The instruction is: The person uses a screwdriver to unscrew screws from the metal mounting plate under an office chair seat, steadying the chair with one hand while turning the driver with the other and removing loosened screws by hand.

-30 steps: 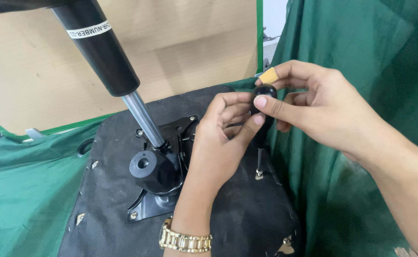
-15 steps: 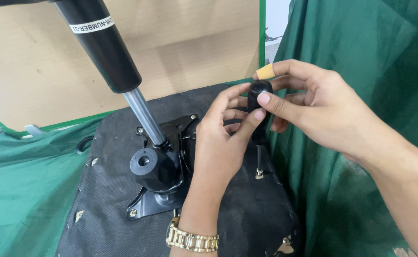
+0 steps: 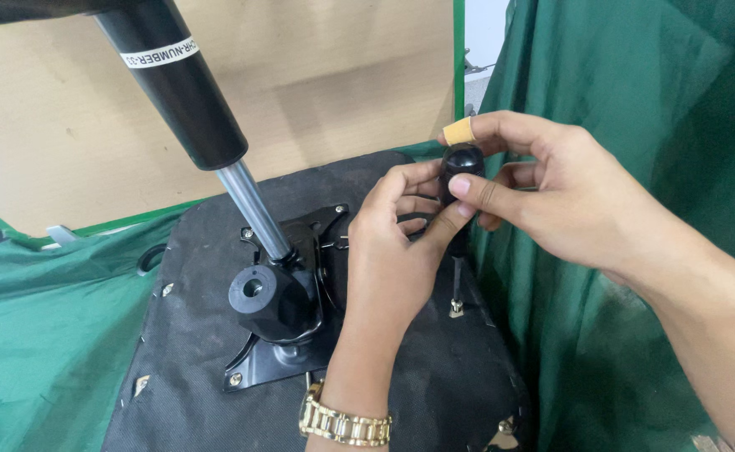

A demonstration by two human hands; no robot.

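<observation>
Both hands pinch the black lever knob [image 3: 461, 161], right hand [image 3: 568, 201] on top, left hand [image 3: 396, 238] beneath. Knob sits on its lever right of the gas cylinder [image 3: 217, 142]; mechanism plate [image 3: 258, 368] already bolted on.

knob: small black knob [image 3: 462, 161], pinched by both hands
left hand [image 3: 392, 251]: fingertips under it
right hand [image 3: 551, 197]: thumb on it

Knob [image 3: 463, 161]: glossy black plastic. Gas cyl. [image 3: 175, 79] matt black, rod [image 3: 254, 209] polished metal. Seat underside [image 3: 208, 335]: rough black fabric. Green cloth [image 3: 627, 100] smooth, slight sheen. Watch [image 3: 344, 423] shiny gold metal. Board [image 3: 342, 75] matt wood
</observation>
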